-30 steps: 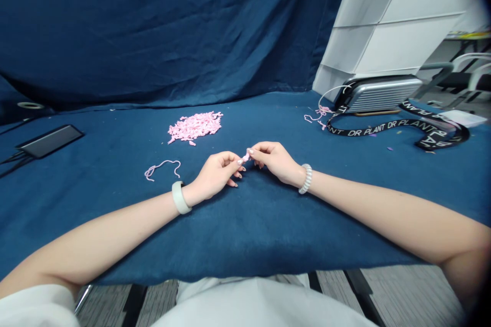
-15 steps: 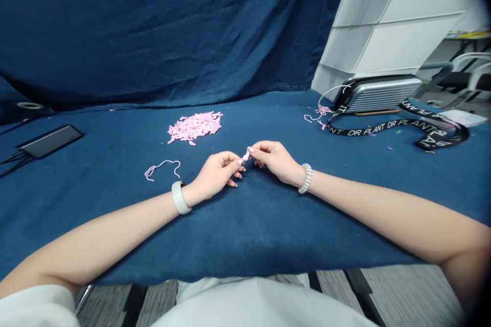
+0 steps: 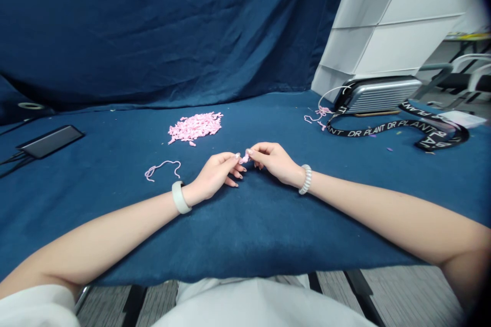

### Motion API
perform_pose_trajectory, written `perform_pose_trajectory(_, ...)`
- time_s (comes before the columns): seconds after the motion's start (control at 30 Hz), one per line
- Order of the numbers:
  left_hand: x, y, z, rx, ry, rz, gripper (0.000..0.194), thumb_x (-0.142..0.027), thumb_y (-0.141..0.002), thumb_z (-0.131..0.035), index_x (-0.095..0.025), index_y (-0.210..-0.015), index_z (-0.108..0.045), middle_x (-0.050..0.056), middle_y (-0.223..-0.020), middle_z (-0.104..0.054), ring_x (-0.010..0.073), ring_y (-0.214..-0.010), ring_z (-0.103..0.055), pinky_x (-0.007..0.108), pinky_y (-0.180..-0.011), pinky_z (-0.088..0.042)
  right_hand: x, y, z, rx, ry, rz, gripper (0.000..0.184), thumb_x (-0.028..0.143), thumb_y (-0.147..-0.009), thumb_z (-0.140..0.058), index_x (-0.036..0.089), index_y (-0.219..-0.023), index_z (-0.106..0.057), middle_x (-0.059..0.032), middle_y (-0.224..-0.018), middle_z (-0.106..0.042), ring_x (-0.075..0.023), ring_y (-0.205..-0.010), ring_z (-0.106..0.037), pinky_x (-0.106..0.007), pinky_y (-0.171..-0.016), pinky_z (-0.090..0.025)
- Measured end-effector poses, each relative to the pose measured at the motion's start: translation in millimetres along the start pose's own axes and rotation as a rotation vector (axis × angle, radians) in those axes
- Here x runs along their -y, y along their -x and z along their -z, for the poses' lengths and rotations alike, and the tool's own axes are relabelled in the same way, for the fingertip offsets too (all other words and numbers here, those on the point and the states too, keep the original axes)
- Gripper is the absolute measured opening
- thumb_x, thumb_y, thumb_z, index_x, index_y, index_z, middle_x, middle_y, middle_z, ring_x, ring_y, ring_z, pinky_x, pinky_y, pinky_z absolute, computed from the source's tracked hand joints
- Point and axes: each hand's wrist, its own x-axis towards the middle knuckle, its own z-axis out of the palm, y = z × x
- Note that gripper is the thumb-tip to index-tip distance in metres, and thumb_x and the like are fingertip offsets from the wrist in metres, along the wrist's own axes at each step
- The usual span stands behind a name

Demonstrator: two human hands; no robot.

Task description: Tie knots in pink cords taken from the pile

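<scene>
Between my fingertips, above the middle of the blue cloth, is a small twisted piece of pink cord (image 3: 245, 158). My left hand (image 3: 218, 174) pinches its left end between thumb and forefinger, the other fingers loosely bent below. At the opposite end my right hand (image 3: 275, 161) pinches it the same way. The fingertips partly cover the piece, so its exact shape is hard to make out. Beyond my left hand lies a heap of short pink knotted pieces (image 3: 195, 127). A loose, curling length of pink cord (image 3: 164, 163) rests left of that hand.
A dark phone-like device (image 3: 51, 141) with cables lies at the far left. To the right are a silver ribbed case (image 3: 383, 95), a black lettered lanyard (image 3: 368, 131) and more pink cord (image 3: 322, 111). A blue curtain (image 3: 172, 30) hangs behind the cloth-covered table (image 3: 245, 235).
Both hands have shifted very slightly. My left thumb has moved up and my right fingertips a little left and down around the pink piece. Everything else lies as before.
</scene>
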Motion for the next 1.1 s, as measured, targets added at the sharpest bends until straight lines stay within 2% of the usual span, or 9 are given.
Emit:
perform_pose_trajectory(0.27, -1, 2, -0.8, 0.035, -0.143, -0.028, 0.038, -0.053, -0.068, -0.056, -0.016, -0.074, -0.056, 0.001, -0.073, -0.060, 0.0057, -0.062, -0.057, 0.013, -0.046, -0.049, 1, 0, 0, 0.007, 0.009, 0.011, 0.032, 0.041, -0.075, -0.054, 0.010, -0.069, -0.056, 0.0017, -0.058, -0.049, -0.0015, -0.052, -0.041, -0.015, -0.051, -0.033)
perform_pose_trajectory(0.53, 2, 1, 2.6, 0.051, -0.123, -0.048, 0.034, -0.050, -0.070, -0.055, -0.017, -0.076, -0.056, 0.001, -0.075, -0.060, 0.0056, -0.064, -0.057, 0.014, -0.048, -0.050, -1, -1, -1, -0.023, -0.057, -0.040, 0.035, 0.046, -0.076, -0.052, 0.011, -0.075, -0.057, 0.0004, -0.062, -0.051, -0.0022, -0.051, -0.042, -0.016, -0.049, -0.035)
perform_pose_trajectory(0.7, 3, 2, 0.9, 0.058, -0.098, -0.040, 0.034, -0.050, -0.070, -0.055, -0.017, -0.078, -0.056, 0.001, -0.075, -0.060, 0.0052, -0.064, -0.056, 0.014, -0.048, -0.050, -2, -2, -1, 0.003, -0.058, -0.050, 0.036, 0.047, -0.075, -0.052, 0.011, -0.077, -0.057, -0.0004, -0.066, -0.052, -0.0022, -0.052, -0.043, -0.016, -0.049, -0.035)
perform_pose_trajectory(0.8, -3, 0, 2.1, 0.047, -0.084, -0.017, 0.032, -0.049, -0.070, -0.055, -0.019, -0.081, -0.057, 0.001, -0.079, -0.061, 0.0059, -0.065, -0.057, 0.016, -0.049, -0.051, -2, -2, -1, -0.013, -0.059, -0.043, 0.033, 0.044, -0.075, -0.053, 0.012, -0.081, -0.056, 0.0002, -0.068, -0.051, -0.0019, -0.053, -0.043, -0.015, -0.049, -0.037)
perform_pose_trajectory(0.87, -12, -5, 9.6, 0.012, -0.120, -0.028, 0.033, -0.049, -0.069, -0.054, -0.020, -0.085, -0.057, 0.002, -0.085, -0.062, 0.0066, -0.067, -0.057, 0.017, -0.050, -0.051, -2, -2, -1, -0.033, -0.073, -0.057, 0.031, 0.043, -0.076, -0.052, 0.014, -0.087, -0.056, 0.0001, -0.071, -0.052, -0.0019, -0.052, -0.044, -0.015, -0.049, -0.038)
perform_pose_trajectory(0.97, -29, -21, 37.0, -0.131, -0.357, -0.147, 0.041, -0.055, -0.072, -0.046, -0.023, -0.095, -0.057, 0.004, -0.097, -0.063, 0.0081, -0.072, -0.059, 0.018, -0.056, -0.051, 0, -1, -1, -0.039, -0.079, -0.087, 0.031, 0.041, -0.076, -0.051, 0.015, -0.093, -0.054, -0.0010, -0.075, -0.053, -0.0021, -0.053, -0.045, -0.015, -0.048, -0.039)
perform_pose_trajectory(1.0, -34, -26, 50.1, -0.171, -0.533, -0.171, 0.045, -0.056, -0.074, -0.039, -0.023, -0.097, -0.056, 0.004, -0.101, -0.062, 0.0092, -0.076, -0.059, 0.019, -0.060, -0.050, 1, -1, -1, -0.037, -0.078, -0.093, 0.031, 0.040, -0.077, -0.051, 0.015, -0.093, -0.054, -0.0015, -0.077, -0.054, -0.0021, -0.054, -0.045, -0.015, -0.048, -0.039)
perform_pose_trajectory(1.07, -43, -34, 80.1, -0.279, -1.113, -0.116, 0.048, -0.054, -0.077, -0.027, -0.021, -0.093, -0.058, 0.005, -0.094, -0.064, 0.0113, -0.080, -0.059, 0.022, -0.070, -0.049, 2, 0, -1, -0.034, -0.073, -0.103, 0.030, 0.040, -0.076, -0.051, 0.014, -0.093, -0.054, -0.0020, -0.079, -0.054, -0.0020, -0.055, -0.045, -0.015, -0.048, -0.039)
perform_pose_trajectory(1.1, -47, -37, 95.6, -0.321, -1.214, -0.082, 0.047, -0.052, -0.077, -0.030, -0.018, -0.090, -0.060, 0.009, -0.090, -0.065, 0.0149, -0.083, -0.059, 0.026, -0.076, -0.047, 2, 0, -1, -0.032, -0.070, -0.108, 0.030, 0.039, -0.076, -0.051, 0.014, -0.093, -0.053, -0.0022, -0.079, -0.054, -0.0020, -0.055, -0.045, -0.015, -0.048, -0.039)
